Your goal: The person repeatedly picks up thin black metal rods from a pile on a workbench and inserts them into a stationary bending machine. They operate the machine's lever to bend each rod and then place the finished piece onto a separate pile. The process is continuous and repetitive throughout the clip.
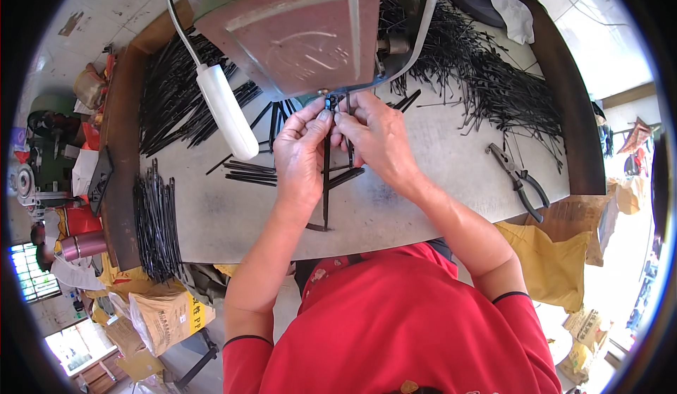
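Observation:
Both hands work close together right under the pinkish-brown machine head (300, 38). The fingers of my left hand (302, 147) are closed in a pinch around the upper end of a slim black rod (326, 182), which hangs down toward the table's near edge. Beside it, my right hand (384, 137) is closed, its thumb and fingers pinching a second thin black rod (350, 151). Where the rod ends meet the machine, fingers and shadow hide the details. Several short black rods (252, 174) lie on the table behind my wrists.
Black rods are heaped at the back left (187, 91) and back right (486, 84), with a neat bundle (156, 218) at the left edge. Pliers (520, 181) lie at right. A white lamp (227, 112) hangs left of the hands. Raised brown borders (575, 112) flank the tabletop.

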Available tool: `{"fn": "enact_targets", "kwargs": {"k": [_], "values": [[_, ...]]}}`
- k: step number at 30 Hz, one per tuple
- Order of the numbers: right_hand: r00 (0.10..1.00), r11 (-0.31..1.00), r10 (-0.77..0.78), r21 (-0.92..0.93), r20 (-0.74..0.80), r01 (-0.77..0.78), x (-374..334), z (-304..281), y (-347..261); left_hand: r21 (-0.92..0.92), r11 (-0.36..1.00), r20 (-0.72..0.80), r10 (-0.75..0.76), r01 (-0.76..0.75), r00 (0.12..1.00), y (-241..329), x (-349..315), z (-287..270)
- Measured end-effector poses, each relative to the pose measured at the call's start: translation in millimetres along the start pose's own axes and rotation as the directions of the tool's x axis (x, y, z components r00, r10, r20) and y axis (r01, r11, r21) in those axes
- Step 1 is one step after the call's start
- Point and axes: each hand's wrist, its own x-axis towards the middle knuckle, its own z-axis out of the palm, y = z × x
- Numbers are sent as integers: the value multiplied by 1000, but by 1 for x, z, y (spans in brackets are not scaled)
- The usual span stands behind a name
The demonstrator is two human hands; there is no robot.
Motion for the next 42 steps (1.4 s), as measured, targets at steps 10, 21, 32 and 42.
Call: {"fn": "enact_targets", "kwargs": {"k": [10, 21, 32, 42], "values": [[997, 997, 31, -78, 64, -26, 9, -8, -1, 295, 952, 92, -115, 83, 989, 21, 10, -10], [973, 954, 172, 223, 151, -203, 3, -16, 6, 264, 945, 59, -215, 192, 975, 9, -34, -11], [942, 922, 189, 281, 276, -267, 3, -16, 9, 174, 932, 114, -339, 317, 934, 12, -34, -23], [924, 940, 176, 221, 339, -261, 7, -31, 6, 582, 812, 120, -142, 47, 983, 20, -41, -21]]}}
